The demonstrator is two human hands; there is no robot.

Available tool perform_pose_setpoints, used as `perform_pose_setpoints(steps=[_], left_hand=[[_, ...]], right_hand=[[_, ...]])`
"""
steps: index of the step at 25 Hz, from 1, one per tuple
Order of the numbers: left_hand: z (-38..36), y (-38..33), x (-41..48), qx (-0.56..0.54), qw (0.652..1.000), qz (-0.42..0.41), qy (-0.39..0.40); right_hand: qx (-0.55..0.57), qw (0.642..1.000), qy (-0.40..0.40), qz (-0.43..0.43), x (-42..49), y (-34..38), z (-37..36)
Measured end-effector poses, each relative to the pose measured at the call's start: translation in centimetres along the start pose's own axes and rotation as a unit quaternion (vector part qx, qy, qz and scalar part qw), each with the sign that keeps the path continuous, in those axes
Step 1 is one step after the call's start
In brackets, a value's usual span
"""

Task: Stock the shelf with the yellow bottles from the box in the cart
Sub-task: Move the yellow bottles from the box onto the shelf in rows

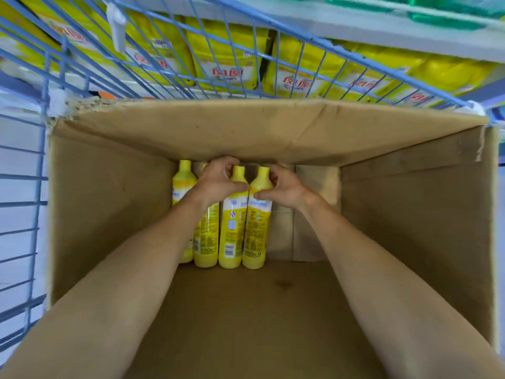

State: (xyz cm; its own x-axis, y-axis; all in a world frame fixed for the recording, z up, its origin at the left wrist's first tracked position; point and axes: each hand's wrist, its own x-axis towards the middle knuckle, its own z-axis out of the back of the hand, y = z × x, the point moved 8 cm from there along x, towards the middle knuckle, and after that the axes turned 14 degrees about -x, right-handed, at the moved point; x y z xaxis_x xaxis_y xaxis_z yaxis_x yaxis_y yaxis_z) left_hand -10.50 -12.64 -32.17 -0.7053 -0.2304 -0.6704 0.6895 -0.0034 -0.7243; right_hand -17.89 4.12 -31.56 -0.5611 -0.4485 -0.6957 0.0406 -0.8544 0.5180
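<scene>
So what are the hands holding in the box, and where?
The right hand holds the rightmost yellow bottle at its neck and shoulder. The left hand holds the next bottle by its shoulder too.

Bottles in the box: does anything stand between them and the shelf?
Yes. The box's far wall and the cart's blue wire side rise between the bottles and the shelf; the left hand and right hand grip them.

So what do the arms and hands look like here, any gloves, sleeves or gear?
Two bare human arms, no machinery. The left forearm and right forearm show no sleeve within the frame. The left hand and right hand wear no gloves, and no ring, watch or wristband is visible.
</scene>
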Motion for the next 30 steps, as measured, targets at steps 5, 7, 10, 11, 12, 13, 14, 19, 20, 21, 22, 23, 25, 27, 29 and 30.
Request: perform_pose_setpoints(steps=[5,7,10,11,12,13,14,19,20,21,22,23,25,27,29,30], left_hand=[[-1.0,-0.6,-2.6,-0.051,0.996,0.028,0.068],[-1.7,0.2,-4.3,-0.056,0.996,0.017,0.073],[-2.7,4.0,-4.8,-0.074,0.994,-0.001,0.080],[-2.6,3.1,-6.4,-0.080,0.994,-0.007,0.073],[-2.1,0.5,-8.8,-0.078,0.995,-0.015,0.066],[-1.7,-2.9,-11.5,-0.071,0.995,-0.026,0.058],[-1.2,-5.1,-13.1,-0.044,0.997,-0.043,0.054],[2.0,-20.4,-21.7,-0.025,0.981,-0.181,0.060],[2.8,-23.6,-23.4,-0.024,0.975,-0.210,0.070],[3.6,-27.1,-25.8,-0.019,0.968,-0.241,0.070],[4.1,-30.3,-28.1,-0.014,0.961,-0.265,0.074],[4.7,-33.8,-30.4,0.001,0.953,-0.293,0.074],[5.4,-39.2,-34.9,0.032,0.934,-0.348,0.073],[6.3,-43.4,-38.8,0.032,0.917,-0.394,0.058],[6.4,-46.8,-42.0,0.026,0.903,-0.425,0.054],[6.4,-48.2,-43.5,0.012,0.898,-0.438,0.049]], right_hand=[[0.106,0.994,-0.021,-0.016,-3.1,0.3,-0.5],[0.127,0.990,-0.057,-0.024,-5.1,0.0,-0.4],[0.079,0.994,-0.067,-0.015,-8.4,-0.1,0.3],[0.054,0.996,-0.075,-0.003,-10.0,0.5,0.8],[0.028,0.996,-0.090,0.007,-11.6,1.2,1.7],[0.005,0.994,-0.106,0.022,-12.9,2.1,2.7],[-0.009,0.992,-0.116,0.041,-14.1,3.3,3.8],[-0.061,0.974,-0.165,0.139,-23.9,12.6,14.0],[-0.065,0.970,-0.177,0.155,-25.9,14.3,16.1],[-0.067,0.963,-0.193,0.178,-28.2,16.2,18.1],[-0.071,0.955,-0.212,0.196,-30.5,18.0,20.0],[-0.076,0.945,-0.232,0.215,-32.5,19.8,22.1],[-0.076,0.926,-0.271,0.250,-36.8,23.1,25.9],[-0.059,0.904,-0.314,0.282,-41.4,25.9,29.3],[-0.054,0.882,-0.350,0.312,-45.2,28.1,32.3],[-0.052,0.874,-0.360,0.324,-46.9,29.0,33.4]])
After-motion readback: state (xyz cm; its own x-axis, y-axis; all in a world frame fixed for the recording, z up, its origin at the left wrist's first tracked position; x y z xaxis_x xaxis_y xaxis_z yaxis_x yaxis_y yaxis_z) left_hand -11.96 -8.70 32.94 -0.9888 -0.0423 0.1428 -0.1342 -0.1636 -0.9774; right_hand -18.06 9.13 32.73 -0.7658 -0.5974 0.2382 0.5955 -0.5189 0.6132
